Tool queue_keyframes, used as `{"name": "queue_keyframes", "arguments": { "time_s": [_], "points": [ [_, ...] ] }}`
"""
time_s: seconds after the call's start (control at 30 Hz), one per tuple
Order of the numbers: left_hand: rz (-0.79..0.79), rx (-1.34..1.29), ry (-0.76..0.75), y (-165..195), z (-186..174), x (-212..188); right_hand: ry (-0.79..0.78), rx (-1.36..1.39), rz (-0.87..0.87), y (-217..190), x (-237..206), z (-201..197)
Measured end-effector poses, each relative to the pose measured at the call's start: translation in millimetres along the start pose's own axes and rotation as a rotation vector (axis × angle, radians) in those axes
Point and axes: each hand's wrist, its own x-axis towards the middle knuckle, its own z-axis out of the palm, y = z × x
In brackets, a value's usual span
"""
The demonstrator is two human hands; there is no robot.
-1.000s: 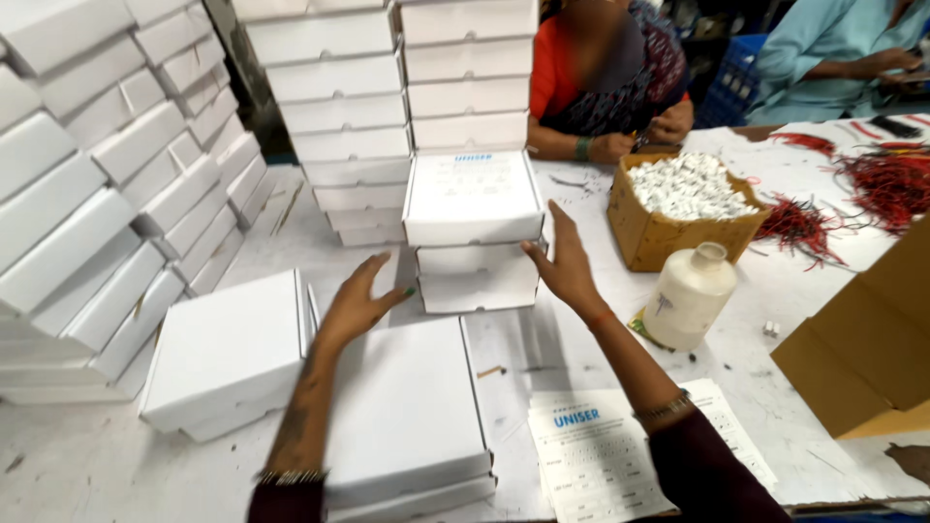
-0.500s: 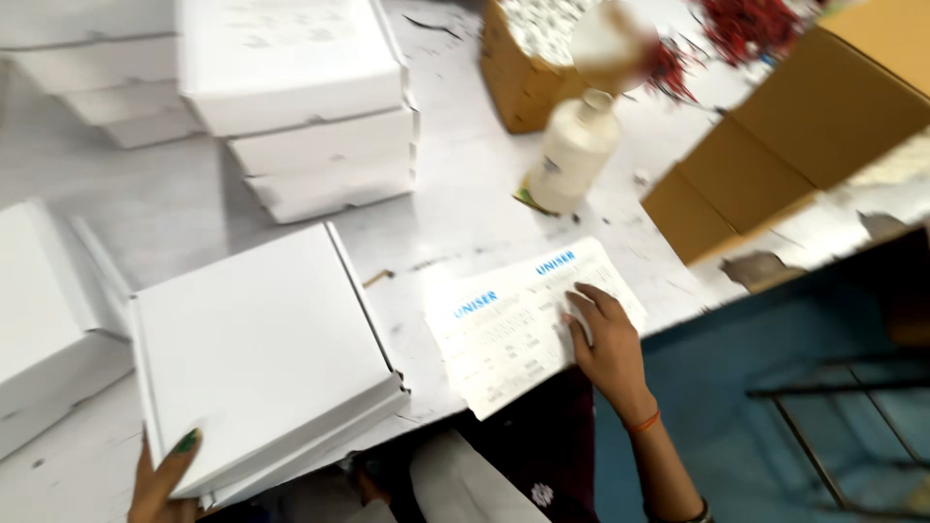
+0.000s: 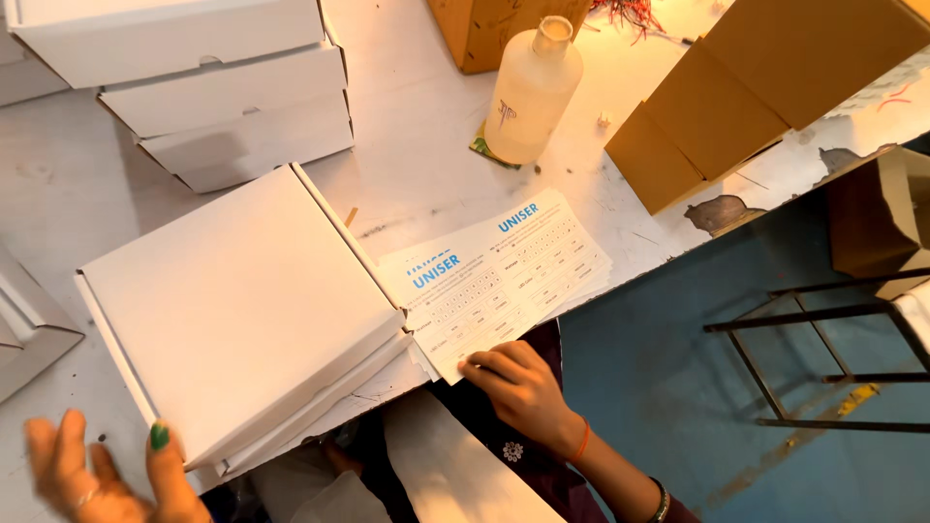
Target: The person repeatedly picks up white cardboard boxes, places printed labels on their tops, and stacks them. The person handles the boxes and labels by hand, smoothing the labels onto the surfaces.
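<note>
White boxes flank printed sheets under the right hand.

Matt white cardboard boxes, printed paper sheets, frosted plastic bottle.

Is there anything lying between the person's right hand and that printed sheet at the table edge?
Nothing visible. The right hand already rests its fingertips on the near corner of the printed sheets. The white flat box lies beside the stack, overlapping its left edge, away from the fingers.
</note>
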Motion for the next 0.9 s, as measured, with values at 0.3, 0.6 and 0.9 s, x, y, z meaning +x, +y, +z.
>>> {"name": "queue_keyframes", "arguments": {
  "time_s": [0.3,0.6,0.9],
  "points": [
    [0.410,-0.572,-0.995,37.4,33.6,-2.3,0.420,0.088,0.225,20.7,-16.8,-42.9],
    [-0.770,-0.654,-1.064,114.3,129.7,-51.3,0.521,0.167,0.410,37.7,-64.2,-21.2],
    [-0.905,-1.014,-0.930,120.0,139.8,-48.9,0.166,0.039,0.106,28.9,-62.9,-13.2]
  ]
}}
